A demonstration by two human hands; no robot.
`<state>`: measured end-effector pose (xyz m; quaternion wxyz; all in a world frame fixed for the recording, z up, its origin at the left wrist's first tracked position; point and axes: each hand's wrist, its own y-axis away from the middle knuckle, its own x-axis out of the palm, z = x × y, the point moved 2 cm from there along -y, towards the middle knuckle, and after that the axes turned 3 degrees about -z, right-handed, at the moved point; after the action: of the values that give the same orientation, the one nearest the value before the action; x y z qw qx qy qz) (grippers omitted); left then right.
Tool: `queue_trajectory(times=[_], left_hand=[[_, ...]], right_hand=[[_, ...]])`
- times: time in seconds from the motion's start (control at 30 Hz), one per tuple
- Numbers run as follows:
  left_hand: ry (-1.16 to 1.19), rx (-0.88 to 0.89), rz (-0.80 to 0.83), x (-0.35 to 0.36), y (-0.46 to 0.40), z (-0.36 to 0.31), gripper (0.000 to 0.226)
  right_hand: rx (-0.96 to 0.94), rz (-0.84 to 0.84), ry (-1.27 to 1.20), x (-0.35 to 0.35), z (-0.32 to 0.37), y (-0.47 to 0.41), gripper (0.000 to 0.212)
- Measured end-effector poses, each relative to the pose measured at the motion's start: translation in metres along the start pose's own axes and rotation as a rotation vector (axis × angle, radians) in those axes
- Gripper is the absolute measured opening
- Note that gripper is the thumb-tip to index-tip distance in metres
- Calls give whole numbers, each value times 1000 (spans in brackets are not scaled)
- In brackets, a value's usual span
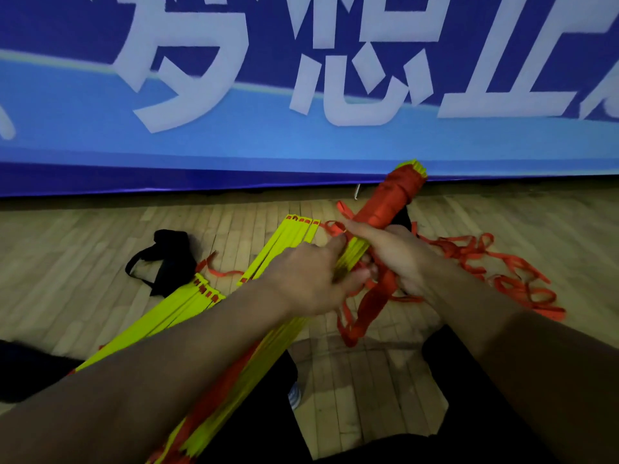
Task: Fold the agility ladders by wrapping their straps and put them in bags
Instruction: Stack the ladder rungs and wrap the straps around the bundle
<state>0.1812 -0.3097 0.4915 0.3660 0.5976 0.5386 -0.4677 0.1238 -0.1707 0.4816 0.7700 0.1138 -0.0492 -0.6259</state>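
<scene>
Gripping one bundled ladder point(351, 259) at frame centre, its yellow rungs stacked and tilted up toward the upper right, the far end wrapped in red strap point(388, 199) just under the blue banner point(301, 139). My right hand point(402, 256) is curled round the bundle at the edge of the wrap. My left hand point(308, 276) pinches the rungs just below, index finger pointing along them, thumb underneath. Three rung stacks counted: the held one, a second point(284, 242) flat on the floor just left of centre, a third point(187, 303) lower left. One black bag point(170, 259) lies left of centre, apart from the stacks. Loose red strap point(509, 276) is piled at right and hangs below my hands. Bare wood floor point(67, 249) at far left and far right. Both forearms reach in from the bottom edge.
</scene>
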Motion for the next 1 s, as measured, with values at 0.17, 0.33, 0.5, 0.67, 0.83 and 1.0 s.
queue_trajectory(times=[0.17, 0.33, 0.5, 0.67, 0.83, 1.0], left_hand=[[1147, -362, 416, -8, -4, 22, 51], [1227, -367, 406, -4, -6, 26, 24], [573, -322, 148, 3, -23, 23, 43], [89, -246, 148, 11, -19, 8, 63], [407, -150, 206, -13, -11, 22, 53], [1255, -328, 528, -11, 4, 33, 41]], right_hand=[[-94, 220, -77, -5, 7, 2, 36], [-75, 229, 154, -10, 10, 1, 48], [-18, 166, 190, -2, 4, -5, 40], [-7, 134, 103, 9, -3, -6, 39], [4, 240, -12, 0, -4, -3, 31], [-20, 370, -139, 2, 2, 2, 35]])
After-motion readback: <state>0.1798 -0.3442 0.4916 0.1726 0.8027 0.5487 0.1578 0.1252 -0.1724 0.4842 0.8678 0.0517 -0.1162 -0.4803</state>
